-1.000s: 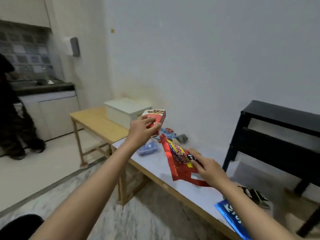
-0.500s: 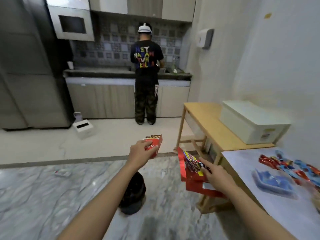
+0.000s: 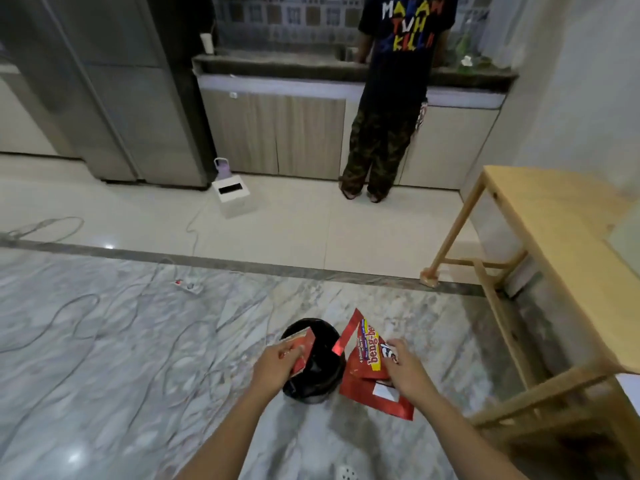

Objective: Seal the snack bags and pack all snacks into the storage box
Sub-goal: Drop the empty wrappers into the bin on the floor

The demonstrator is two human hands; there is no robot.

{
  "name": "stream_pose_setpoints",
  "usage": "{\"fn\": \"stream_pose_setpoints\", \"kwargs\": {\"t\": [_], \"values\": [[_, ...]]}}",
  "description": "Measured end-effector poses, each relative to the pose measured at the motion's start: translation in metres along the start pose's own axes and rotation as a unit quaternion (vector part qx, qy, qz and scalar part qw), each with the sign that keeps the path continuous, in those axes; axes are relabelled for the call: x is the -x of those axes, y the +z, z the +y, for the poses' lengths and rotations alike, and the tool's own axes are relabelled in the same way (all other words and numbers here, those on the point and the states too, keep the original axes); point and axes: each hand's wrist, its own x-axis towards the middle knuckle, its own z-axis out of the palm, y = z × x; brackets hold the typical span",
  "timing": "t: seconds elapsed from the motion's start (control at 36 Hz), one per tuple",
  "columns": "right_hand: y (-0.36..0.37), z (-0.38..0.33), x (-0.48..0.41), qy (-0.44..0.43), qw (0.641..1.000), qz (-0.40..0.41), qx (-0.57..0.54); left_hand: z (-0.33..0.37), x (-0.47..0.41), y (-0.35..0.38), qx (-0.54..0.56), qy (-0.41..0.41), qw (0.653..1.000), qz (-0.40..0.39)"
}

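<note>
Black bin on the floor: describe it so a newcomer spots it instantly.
Start at the marble floor in the near part of the view, left of the wooden table. The black bin stands there, a small round tub directly beneath the left hand. It is the only dark object on the pale floor.

Glossy red foil on the beng-beng wrapper (image 3: 363, 358) at lower centre, printed card on the small red box (image 3: 300, 348) beside it, shiny black plastic lining the bin (image 3: 320, 372), polished veined marble floor (image 3: 104, 358), matt pale wood on the table (image 3: 554, 237) at right.
</note>
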Motion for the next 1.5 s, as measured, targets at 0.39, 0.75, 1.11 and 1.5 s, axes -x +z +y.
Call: {"fn": "stream_pose_setpoints", "kwargs": {"t": [0.39,0.75,1.11,1.5], "values": [[0.107,0.057,-0.219,0.087,0.992,-0.094,0.015,-0.104,-0.187,0.086,0.147,-0.192,0.970,0.019],[0.231,0.116,-0.336,0.094,0.986,-0.137,0.017,-0.214,-0.301,0.152,0.211,-0.190,0.958,0.041],[0.206,0.096,-0.315,0.072,0.979,-0.181,0.062,-0.180,-0.282,0.125,0.020,-0.184,0.983,0.011],[0.005,-0.073,-0.222,-0.024,0.992,-0.078,0.092,0.055,-0.178,0.000,-0.085,-0.051,0.994,0.053]]}}
